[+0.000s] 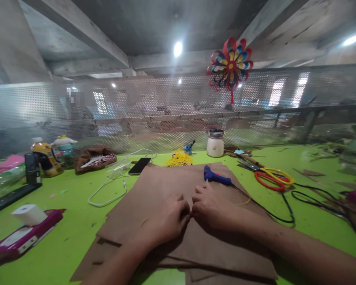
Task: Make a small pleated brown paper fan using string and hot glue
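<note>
My left hand (170, 217) and my right hand (210, 206) meet over a stack of brown cardboard sheets (160, 186). The fingers of both are closed in a pinch, fingertips almost touching. Whatever lies between them is too small and hidden to make out. Just beyond my right hand a blue glue gun (218, 177) rests on the top sheet, its dark cord trailing right. A thin yellow strand (144, 221) shows beside my left hand. At the far edge of the stack sits a heap of yellow strands (179, 158).
Scissors with red and yellow handles (273, 178) lie to the right, near black cables. A phone (139, 166), a white cable (106, 204) and a magenta power strip (26, 233) are on the left. Behind stand a white jar (215, 144) and a perforated screen (154, 95).
</note>
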{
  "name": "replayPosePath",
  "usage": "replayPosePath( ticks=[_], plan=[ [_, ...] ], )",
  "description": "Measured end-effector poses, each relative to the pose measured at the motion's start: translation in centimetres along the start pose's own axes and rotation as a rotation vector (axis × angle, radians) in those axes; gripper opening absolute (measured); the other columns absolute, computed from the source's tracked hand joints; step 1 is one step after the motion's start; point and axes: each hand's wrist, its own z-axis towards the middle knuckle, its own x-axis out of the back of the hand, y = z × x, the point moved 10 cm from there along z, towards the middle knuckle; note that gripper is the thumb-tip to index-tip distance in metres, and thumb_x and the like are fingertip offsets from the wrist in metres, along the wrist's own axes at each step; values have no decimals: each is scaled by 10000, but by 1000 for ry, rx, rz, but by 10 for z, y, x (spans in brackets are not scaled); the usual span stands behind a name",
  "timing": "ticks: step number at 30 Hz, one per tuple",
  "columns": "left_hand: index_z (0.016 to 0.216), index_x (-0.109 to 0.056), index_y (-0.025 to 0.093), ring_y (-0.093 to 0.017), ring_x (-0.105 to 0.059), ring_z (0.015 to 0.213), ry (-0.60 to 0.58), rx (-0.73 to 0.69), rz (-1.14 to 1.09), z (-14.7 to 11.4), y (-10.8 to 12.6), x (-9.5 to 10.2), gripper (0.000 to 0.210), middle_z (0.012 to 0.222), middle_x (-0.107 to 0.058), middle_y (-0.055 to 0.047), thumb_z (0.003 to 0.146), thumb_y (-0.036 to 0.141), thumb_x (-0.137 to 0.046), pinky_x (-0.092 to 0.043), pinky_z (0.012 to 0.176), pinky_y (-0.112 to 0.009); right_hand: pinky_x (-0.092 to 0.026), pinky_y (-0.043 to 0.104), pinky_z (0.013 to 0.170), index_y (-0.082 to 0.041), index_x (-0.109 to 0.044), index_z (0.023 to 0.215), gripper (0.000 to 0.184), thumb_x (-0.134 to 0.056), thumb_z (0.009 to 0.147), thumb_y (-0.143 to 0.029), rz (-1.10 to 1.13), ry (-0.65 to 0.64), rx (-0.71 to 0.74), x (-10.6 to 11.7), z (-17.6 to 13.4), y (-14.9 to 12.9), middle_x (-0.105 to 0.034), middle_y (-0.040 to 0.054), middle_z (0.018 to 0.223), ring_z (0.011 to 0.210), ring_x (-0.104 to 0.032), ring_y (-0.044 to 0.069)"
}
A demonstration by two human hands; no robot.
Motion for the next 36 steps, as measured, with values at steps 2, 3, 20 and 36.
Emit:
replayPosePath(
  ticks=[2, 3, 20, 36],
  plan=[
    [778, -582, 180, -171, -513, 781, -1, 11, 0, 0, -1, 0, 230, 839, -545, -55, 865, 342, -445, -398, 680, -271, -276, 364, 727, -175, -665, 745, 259, -440, 868, -206, 4, 1, 1, 2, 0, 0, -619, 58, 782, 801, -453, 194],
    [782, -580, 178, -172, -514, 778, -3, 16, -1, 0, -1, 0, 228, 838, -547, -56, 863, 343, -446, -399, 679, -273, -275, 365, 728, -180, -667, 744, 246, -452, 860, -203, 7, 2, -2, 2, -1, 0, -621, 54, 781, 808, -454, 196],
    [773, -571, 160, -165, -515, 749, -61, -25, -38, 13, 2, -4, 151, 809, -579, -56, 830, 244, -460, -392, 694, -270, -336, 272, 609, -109, -662, 715, 331, -468, 875, -323, 220, 565, -479, 87, -49, 108, -579, 40, 643, 619, -461, 131],
    [848, -596, 141, -151, -509, 732, -133, -35, -66, 20, 4, -11, 203, 822, -591, -47, 813, 296, -470, -401, 680, -261, -374, 300, 649, -156, -642, 871, 213, -430, 876, -132, 203, -48, -145, 27, -130, -68, -578, 81, 796, 745, -489, 183]
  ],
)
